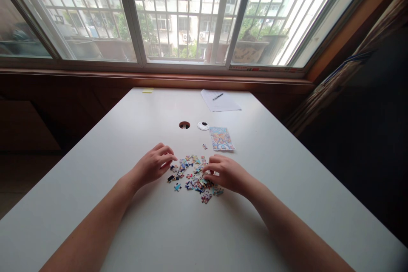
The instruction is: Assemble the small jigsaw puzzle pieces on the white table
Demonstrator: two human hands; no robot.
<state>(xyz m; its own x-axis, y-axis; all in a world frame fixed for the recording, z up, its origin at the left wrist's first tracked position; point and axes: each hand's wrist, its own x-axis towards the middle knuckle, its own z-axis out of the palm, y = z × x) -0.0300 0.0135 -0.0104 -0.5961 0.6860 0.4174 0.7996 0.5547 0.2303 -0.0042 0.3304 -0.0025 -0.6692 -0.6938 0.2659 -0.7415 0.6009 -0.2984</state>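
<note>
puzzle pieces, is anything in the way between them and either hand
Nothing visible is in the way. The left hand is at the left edge of the puzzle pieces, and the right hand is at their right side. The picture sheet lies beyond the right hand, not between.

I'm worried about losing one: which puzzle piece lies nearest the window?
The lone piece just left of the picture sheet; the other visible pieces lie nearer the person, in the scattered pile.
</note>
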